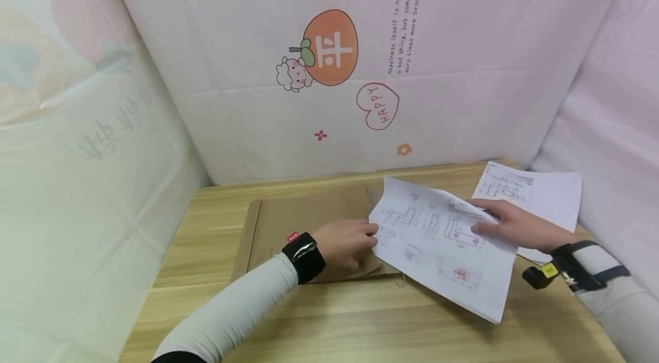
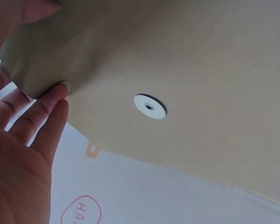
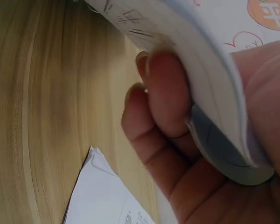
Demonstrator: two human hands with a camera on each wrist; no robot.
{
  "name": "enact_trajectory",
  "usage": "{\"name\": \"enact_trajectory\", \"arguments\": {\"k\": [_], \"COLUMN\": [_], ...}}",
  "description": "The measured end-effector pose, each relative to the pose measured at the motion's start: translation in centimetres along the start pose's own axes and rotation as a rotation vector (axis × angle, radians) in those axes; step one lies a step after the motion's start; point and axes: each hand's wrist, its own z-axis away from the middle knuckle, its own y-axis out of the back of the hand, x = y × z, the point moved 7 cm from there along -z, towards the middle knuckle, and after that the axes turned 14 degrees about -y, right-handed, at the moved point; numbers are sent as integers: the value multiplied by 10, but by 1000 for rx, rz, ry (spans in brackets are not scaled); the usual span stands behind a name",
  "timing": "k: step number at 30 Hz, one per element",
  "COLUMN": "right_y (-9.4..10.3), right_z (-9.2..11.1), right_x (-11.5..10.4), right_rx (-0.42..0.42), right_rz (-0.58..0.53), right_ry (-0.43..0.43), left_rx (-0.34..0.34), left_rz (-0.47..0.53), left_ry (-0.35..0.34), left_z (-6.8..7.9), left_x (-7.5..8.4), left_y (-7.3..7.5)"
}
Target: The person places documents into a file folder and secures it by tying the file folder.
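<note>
A brown kraft-paper document envelope (image 1: 309, 206) lies on the table, its open end toward the right. My left hand (image 1: 345, 242) grips the envelope at that end. In the left wrist view the left fingers (image 2: 53, 123) and thumb hold the bent edge of the brown paper, near a round white button (image 2: 150, 106). My right hand (image 1: 517, 226) holds a sheaf of printed drawing sheets (image 1: 429, 237), tilted, its left edge overlapping the envelope's mouth. In the right wrist view the sheaf (image 3: 214, 70) curves between the thumb and curled fingers (image 3: 165, 88).
More printed sheets (image 1: 556, 194) lie at the table's back right, partly behind the right hand. The wood-grain table (image 1: 288, 323) is bordered by a printed white cloth (image 1: 247, 134) at the back and sides. A thin string (image 1: 400, 280) hangs by the envelope's lower right.
</note>
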Motion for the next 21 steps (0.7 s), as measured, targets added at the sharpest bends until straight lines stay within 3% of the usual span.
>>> {"name": "enact_trajectory", "arguments": {"k": [6, 14, 21], "right_y": [-8, -18, -28], "right_z": [-10, -31, -52], "right_x": [-2, 17, 28], "right_rx": [-73, -273, -317], "right_rz": [18, -107, -111], "right_ry": [-12, -128, -151], "left_rx": [-19, 20, 51], "left_rz": [-17, -24, -19], "left_ry": [0, -34, -60], "left_z": [2, 5, 2], "left_x": [4, 9, 19], "left_y": [3, 4, 2]}}
